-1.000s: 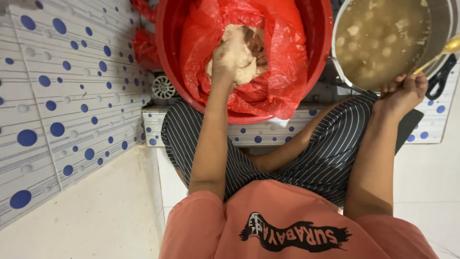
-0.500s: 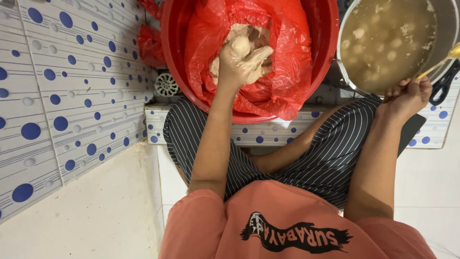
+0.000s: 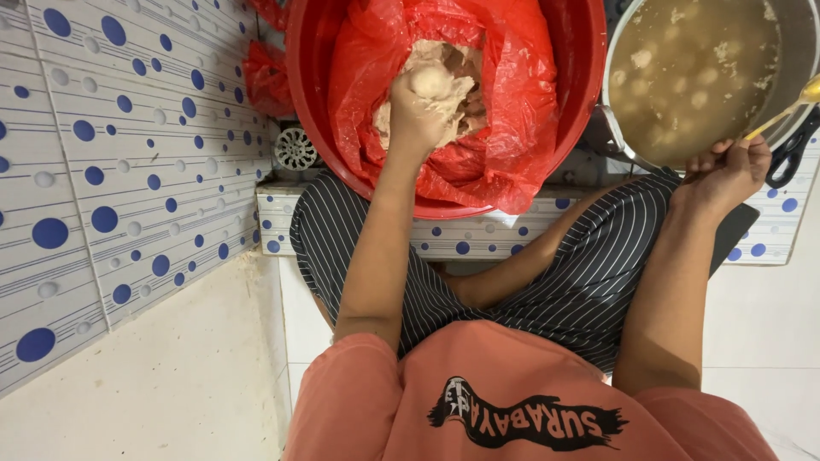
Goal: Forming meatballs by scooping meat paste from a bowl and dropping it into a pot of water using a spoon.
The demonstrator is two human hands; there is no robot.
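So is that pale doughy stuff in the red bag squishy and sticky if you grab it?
Probably yes. The paste looks soft and lumpy, and the left hand squeezes a smooth ball of it out of its fist. It likely sticks too, since the hand is coated. The thin red bag looks floppy.

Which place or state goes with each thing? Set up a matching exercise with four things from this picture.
Things:
1. left hand
2. right hand
3. red basin
4. metal pot

Places or states:
A. lined with a red plastic bag
B. full of cloudy broth with pale balls
C. squeezing out a ball of pale paste
D. holding a spoon handle at the pot's rim

Pairs: 1-C, 2-D, 3-A, 4-B
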